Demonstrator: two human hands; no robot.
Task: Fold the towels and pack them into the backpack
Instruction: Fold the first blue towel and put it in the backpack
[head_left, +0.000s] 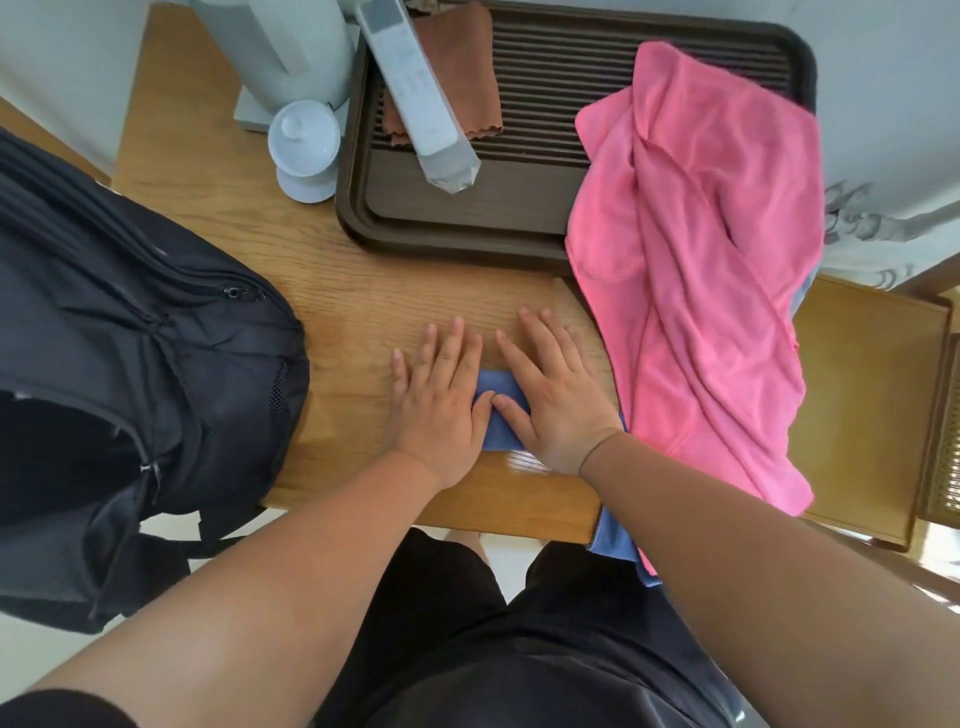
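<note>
Head view: left hand (441, 410), right hand (558, 410) hide most blue towel (501, 435).

Wooden table (363, 291) bears backpack (130, 364), tray (467, 244), lidded cup (304, 145), blue towel (501, 434), pink towel (701, 291).

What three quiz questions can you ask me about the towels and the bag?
1. True or false: the pink towel is already folded neatly.
2. What colour is the small towel pressed under the left hand and right hand? A red, B blue, C green.
3. Fill in: the backpack sits on the person's ___ side.
Key: 1 false; 2 B; 3 left.
</note>
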